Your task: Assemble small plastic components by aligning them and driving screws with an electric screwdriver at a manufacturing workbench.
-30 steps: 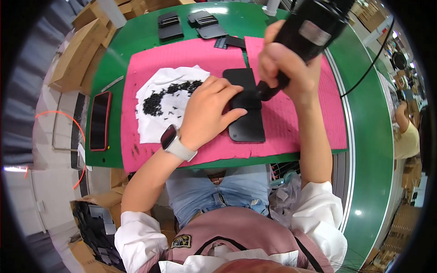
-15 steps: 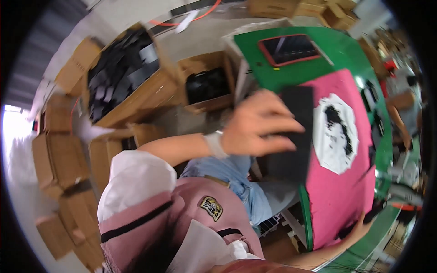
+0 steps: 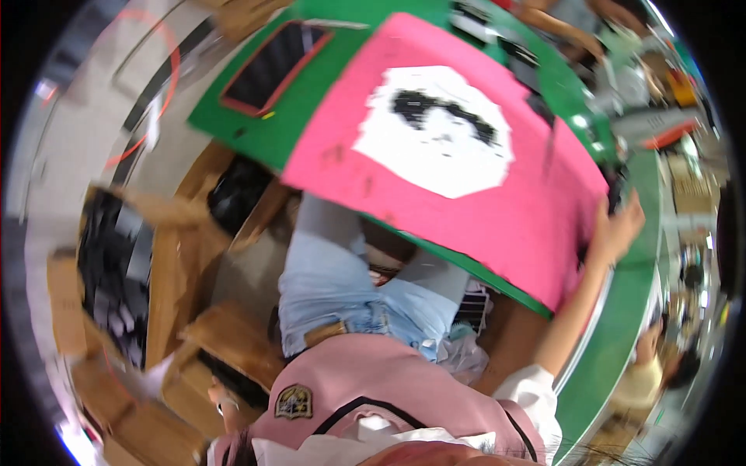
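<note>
Down at the lower left, my left hand point(image 3: 218, 393) is beside an open cardboard box point(image 3: 233, 342), a pale band at its wrist. A black flat piece point(image 3: 235, 380) lies by it in the box; the fingers are too small and blurred to read. My right hand point(image 3: 619, 227) rests at the right edge of the pink mat point(image 3: 458, 233), fingers curled against a dark black piece point(image 3: 617, 189) whose kind I cannot make out. On the mat lies a white many-sided sheet point(image 3: 466, 175) with small black bits point(image 3: 416, 107) scattered over its far part.
The green table point(image 3: 268, 144) carries a red-edged phone or tablet point(image 3: 276, 68) at the far left and black items point(image 3: 521, 62) along its far side. Boxes of black pieces point(image 3: 116, 268) stand on the left. Another person's arm point(image 3: 563, 27) shows at the far right.
My left hand has left the table and gone down to the lower-left box. The large black sheet beside it over the mat's edge is gone from there. The view has turned; my right hand stays at the mat's edge.
</note>
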### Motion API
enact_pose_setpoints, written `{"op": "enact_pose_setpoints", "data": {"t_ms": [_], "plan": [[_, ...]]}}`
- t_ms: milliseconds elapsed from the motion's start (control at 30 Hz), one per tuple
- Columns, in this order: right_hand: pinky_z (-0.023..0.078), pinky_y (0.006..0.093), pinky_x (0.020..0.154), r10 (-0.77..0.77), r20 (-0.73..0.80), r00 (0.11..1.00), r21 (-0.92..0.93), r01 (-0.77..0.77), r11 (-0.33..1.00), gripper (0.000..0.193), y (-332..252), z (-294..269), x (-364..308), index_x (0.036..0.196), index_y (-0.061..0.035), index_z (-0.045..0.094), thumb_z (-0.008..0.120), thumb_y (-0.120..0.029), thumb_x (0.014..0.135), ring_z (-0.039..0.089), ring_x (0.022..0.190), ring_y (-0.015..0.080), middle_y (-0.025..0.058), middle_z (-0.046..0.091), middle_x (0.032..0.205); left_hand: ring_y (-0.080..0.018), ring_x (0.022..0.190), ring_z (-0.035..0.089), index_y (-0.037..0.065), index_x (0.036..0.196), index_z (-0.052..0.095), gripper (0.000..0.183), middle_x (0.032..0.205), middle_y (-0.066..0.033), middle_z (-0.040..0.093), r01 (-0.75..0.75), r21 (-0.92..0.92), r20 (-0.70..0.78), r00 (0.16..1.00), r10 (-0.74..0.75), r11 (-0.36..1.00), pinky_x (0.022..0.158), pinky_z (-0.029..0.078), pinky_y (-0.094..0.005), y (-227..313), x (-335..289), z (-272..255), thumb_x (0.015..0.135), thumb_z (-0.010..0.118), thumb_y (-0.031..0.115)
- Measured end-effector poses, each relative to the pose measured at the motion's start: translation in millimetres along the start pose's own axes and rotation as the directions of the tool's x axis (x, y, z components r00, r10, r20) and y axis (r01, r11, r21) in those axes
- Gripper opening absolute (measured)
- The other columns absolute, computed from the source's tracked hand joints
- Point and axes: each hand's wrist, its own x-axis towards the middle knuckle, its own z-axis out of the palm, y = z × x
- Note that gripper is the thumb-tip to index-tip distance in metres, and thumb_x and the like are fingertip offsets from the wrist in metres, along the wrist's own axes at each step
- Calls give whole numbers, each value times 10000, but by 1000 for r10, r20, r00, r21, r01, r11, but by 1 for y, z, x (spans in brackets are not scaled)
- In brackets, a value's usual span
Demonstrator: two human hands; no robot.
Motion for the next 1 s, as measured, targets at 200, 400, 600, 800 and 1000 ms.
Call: {"op": "enact_pose_setpoints", "data": {"t_ms": [200,400,600,800,1000], "plan": [[455,402,899,-202,163,966,311,144,940,546,-66,-22,37,1249,-79,485,651,-225,750,505,1123,335,159,506,1230,-252,772,613,-43,900,646,315,859,-157,663,-606,-480,-569,765,301,634,750,473,-351,231,34,-117,872,586,266],[458,400,895,-229,401,887,550,-34,834,552,-82,69,79,1239,-56,508,622,-129,703,567,1039,342,195,581,1160,-197,894,573,-11,965,606,115,971,-87,604,-878,-416,-831,260,493,-238,825,455,-292,441,-148,-304,896,544,56],[482,359,859,-233,387,892,618,-64,783,505,-76,71,77,1172,-24,574,673,-181,702,621,976,309,189,632,1082,-192,919,575,2,913,615,96,977,-94,596,-582,-365,-793,-215,570,-727,785,463,-276,546,-338,-352,821,587,6],[472,395,874,-64,362,930,557,-161,815,741,-121,70,115,1262,-30,495,711,-452,692,593,1029,345,215,595,1144,-159,850,602,9,892,636,99,930,-69,599,-363,-529,-699,-326,637,-767,702,479,-257,636,-440,-357,801,598,16],[496,414,826,28,536,843,291,-216,932,723,-163,113,142,1139,-28,529,723,-458,591,626,952,327,207,647,991,-180,810,609,27,869,638,99,853,-85,605,-393,-460,-689,-407,599,-796,651,467,-263,649,-459,-332,776,605,31]]}}
